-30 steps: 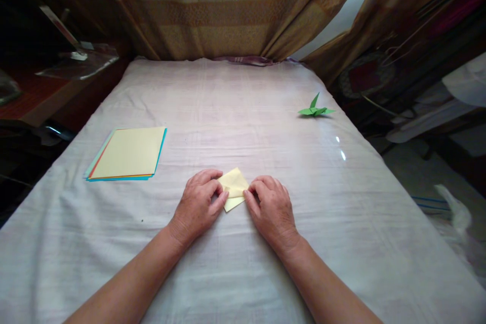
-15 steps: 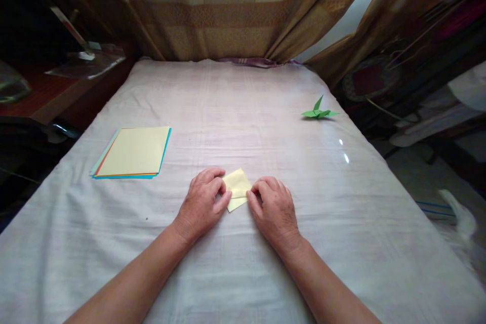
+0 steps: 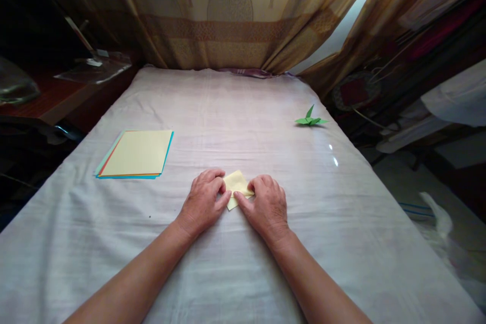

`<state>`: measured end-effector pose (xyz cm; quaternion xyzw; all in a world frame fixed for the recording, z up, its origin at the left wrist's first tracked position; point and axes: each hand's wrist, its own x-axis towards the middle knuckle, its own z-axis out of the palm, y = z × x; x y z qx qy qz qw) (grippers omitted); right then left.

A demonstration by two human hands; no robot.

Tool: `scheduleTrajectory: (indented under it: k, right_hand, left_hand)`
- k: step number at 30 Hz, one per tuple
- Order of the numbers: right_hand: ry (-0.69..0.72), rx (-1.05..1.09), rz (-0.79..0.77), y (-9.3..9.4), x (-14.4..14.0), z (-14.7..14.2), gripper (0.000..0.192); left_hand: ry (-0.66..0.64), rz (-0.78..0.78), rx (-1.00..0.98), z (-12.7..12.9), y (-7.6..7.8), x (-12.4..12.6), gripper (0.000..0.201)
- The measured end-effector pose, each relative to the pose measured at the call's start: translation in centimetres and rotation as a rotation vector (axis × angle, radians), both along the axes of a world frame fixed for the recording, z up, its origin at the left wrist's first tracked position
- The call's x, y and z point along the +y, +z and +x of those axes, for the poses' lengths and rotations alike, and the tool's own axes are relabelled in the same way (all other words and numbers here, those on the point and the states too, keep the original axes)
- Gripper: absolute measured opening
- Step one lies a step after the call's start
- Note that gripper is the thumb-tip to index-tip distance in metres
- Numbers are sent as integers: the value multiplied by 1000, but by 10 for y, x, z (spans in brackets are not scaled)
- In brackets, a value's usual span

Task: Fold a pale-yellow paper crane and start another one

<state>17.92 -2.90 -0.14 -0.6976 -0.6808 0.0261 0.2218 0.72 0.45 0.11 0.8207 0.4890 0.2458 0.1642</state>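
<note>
Head view. Count: one folded yellow paper (image 3: 236, 184), one stack (image 3: 136, 160) of coloured sheets, one green crane (image 3: 310, 119), two hands. All lie on a desk (image 3: 235, 111) covered with a pale cloth.

The paper lies flat on the desk in front of me, at centre, between my two hands. My left hand (image 3: 203, 203) rests on the paper's left edge; its fingers (image 3: 222, 200) are curled and press the paper down, thumb touching the near-left side. My right hand (image 3: 267, 206) covers the paper's right side; its fingers are bent and pinch the right corner against the cloth. Neither hand lifts the paper.

The stack lies to my left, well apart from my hands. Its top sheet is yellow; blue, orange and pale green edges show below it. I cannot count the sheets. The crane sits at the far right, near the desk's edge.

Change from the earlier frames: my right hand has moved left, so it now covers more of the paper and its thumb lies close to my left thumb. My left hand has kept its place. The stack and the crane have not moved on the cloth.

No writing or label can be read.
</note>
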Motion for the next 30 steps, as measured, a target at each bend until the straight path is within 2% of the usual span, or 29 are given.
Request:
scheduleTrajectory:
  k: [13,18,21,23,30]
  right_hand:
    - [66,71,-52,-3,3,11,6]
    - [88,86,-60,-3,4,14,7]
    - [80,76,-62,-3,4,13,8]
    - [72,72,-59,-4,4,13,8]
    - [75,77,-56,-3,4,12,7]
  left_hand:
    - [-26,10,9,-2,-2,2,14]
    - [-37,8,-15,-5,-3,4,13]
    - [-44,22,-46,-6,-5,5,6]
    - [-22,40,-65,-5,-7,5,3]
    - [57,59,-41,-2,-7,1,9]
